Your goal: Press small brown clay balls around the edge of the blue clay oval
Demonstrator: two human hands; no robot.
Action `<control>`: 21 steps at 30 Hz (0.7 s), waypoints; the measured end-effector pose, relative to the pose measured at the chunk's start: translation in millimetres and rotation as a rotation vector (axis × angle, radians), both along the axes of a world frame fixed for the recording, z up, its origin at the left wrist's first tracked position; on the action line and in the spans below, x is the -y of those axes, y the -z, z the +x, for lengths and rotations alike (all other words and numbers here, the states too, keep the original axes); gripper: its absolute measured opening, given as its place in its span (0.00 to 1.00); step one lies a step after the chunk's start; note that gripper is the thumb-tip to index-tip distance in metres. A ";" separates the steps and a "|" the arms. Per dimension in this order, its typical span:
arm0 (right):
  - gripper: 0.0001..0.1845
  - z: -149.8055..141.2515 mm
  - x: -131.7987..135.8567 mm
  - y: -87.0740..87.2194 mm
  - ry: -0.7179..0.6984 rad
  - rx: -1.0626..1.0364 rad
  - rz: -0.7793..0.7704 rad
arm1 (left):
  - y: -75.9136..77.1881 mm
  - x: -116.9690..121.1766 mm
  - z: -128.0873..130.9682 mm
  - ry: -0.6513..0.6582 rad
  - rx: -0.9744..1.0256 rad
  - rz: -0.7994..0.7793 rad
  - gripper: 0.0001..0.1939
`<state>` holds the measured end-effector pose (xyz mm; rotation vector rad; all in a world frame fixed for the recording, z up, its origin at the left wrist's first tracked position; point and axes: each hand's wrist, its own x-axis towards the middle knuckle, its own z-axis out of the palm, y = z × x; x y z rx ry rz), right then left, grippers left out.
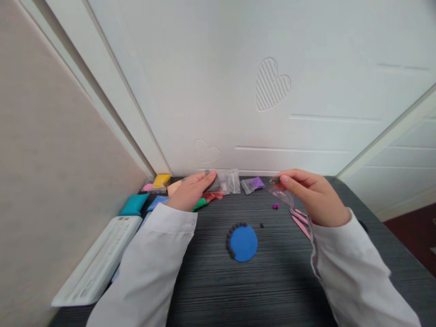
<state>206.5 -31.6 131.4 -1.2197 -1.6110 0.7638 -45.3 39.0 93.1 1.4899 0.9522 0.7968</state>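
My left hand (189,193) is closed on a small clear bag of dark grey clay (214,183) at the table's far side. Between the thumb and fingers of my right hand (315,197) is a small dark grey clay piece (276,180), held above the table. Nearer to me lies a flat blue clay disc (244,244), with a row of dark grey clay balls (228,242) along its left and upper-left edge. One loose dark ball (262,225) rests just right of the disc, touching nothing else.
A bag with purple clay (256,183), a magenta lump (275,206), a clear plastic piece (283,196) and pink tools (301,227) lie on the dark table. Teal (134,205), yellow (162,180) and green (200,204) packs and a white tray (98,259) sit left. A white panel stands behind.
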 end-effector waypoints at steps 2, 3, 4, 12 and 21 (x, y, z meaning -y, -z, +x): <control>0.10 2.6 5.2 14.5 -0.046 0.207 -0.045 | 15.7 -3.7 12.3 0.066 -0.019 -0.046 0.20; 0.10 3.8 8.0 24.8 -0.055 0.305 -0.054 | 24.8 -5.7 18.1 0.076 -0.028 -0.054 0.20; 0.10 4.9 10.8 36.8 -0.074 0.408 -0.073 | 34.2 -7.6 23.4 0.083 -0.026 -0.071 0.20; 0.08 5.4 23.1 111.3 -0.082 0.608 -0.076 | 82.9 -15.0 40.0 0.076 0.060 -0.182 0.19; 0.06 2.5 23.9 119.3 -0.004 0.685 -0.101 | 87.2 -17.7 37.5 0.056 0.097 -0.219 0.17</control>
